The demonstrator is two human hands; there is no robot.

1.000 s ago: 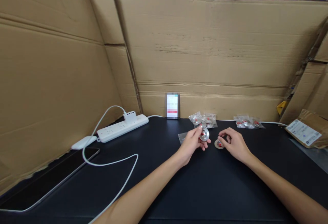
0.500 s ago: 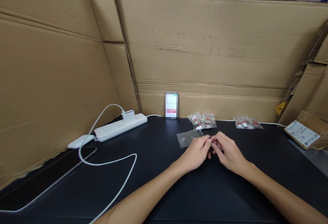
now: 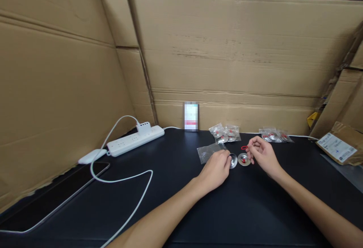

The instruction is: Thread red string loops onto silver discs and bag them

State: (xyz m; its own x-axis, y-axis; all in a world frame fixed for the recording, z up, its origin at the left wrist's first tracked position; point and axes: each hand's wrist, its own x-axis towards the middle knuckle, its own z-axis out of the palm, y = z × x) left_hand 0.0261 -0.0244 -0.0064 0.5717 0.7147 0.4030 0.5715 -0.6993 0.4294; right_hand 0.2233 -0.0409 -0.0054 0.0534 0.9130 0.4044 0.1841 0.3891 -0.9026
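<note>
My left hand (image 3: 217, 166) is closed on the edge of a small, silvery finger cymbal (image 3: 233, 160), part of which is hidden by the fingers. Just to its right is a second finger cymbal (image 3: 244, 160), dished, with a red knot at its middle. Thumb and fingers of my right hand (image 3: 262, 155) pinch a red cord loop (image 3: 244, 148) above this second cymbal. Whether the loop is joined to it I cannot tell. A clear plastic bag (image 3: 209, 152) lies flat beyond my left hand.
Bagged silvery discs with red parts (image 3: 226, 132) lie at the back, and more bagged discs (image 3: 274, 135) farther right. A phone (image 3: 191, 116) leans on the cardboard wall (image 3: 227, 51). At left are a power strip (image 3: 136, 140), a white cable (image 3: 127, 180) and a tablet (image 3: 56, 199). A labelled parcel (image 3: 337, 148) sits right.
My hands were together and have moved apart, the right one going rightward. The two finger cymbals and the red cord loop, hidden before, now show between them.
</note>
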